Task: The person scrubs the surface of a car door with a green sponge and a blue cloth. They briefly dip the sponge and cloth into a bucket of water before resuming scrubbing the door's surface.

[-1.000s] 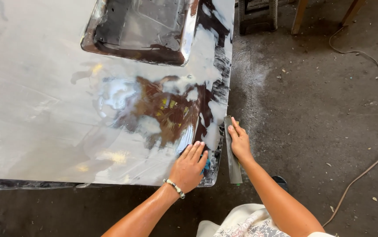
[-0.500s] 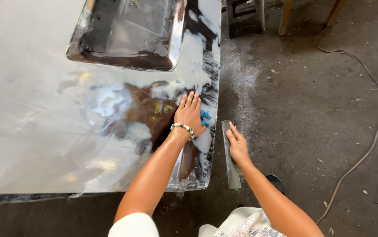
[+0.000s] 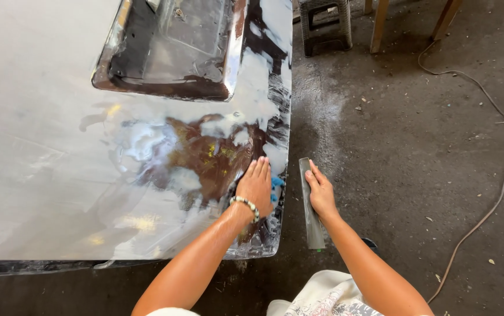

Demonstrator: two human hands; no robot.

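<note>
On a dusty concrete floor [image 3: 415, 175], the glossy white surface [image 3: 41, 175] bears the left hand [image 3: 256, 187], flat over seemingly a blue cloth [image 3: 276, 182]; the right hand [image 3: 321, 193] rests spread on a grey strip [image 3: 310, 205].

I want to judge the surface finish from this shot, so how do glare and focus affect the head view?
Head view: strong glare washes out the glossy panel to near white on the left; only the brown patch by the left hand shows true colour. The recessed basin carries streaky reflections. The hands, including the right hand on the grey bar, and the floor look sharp, evenly daylit.
</note>
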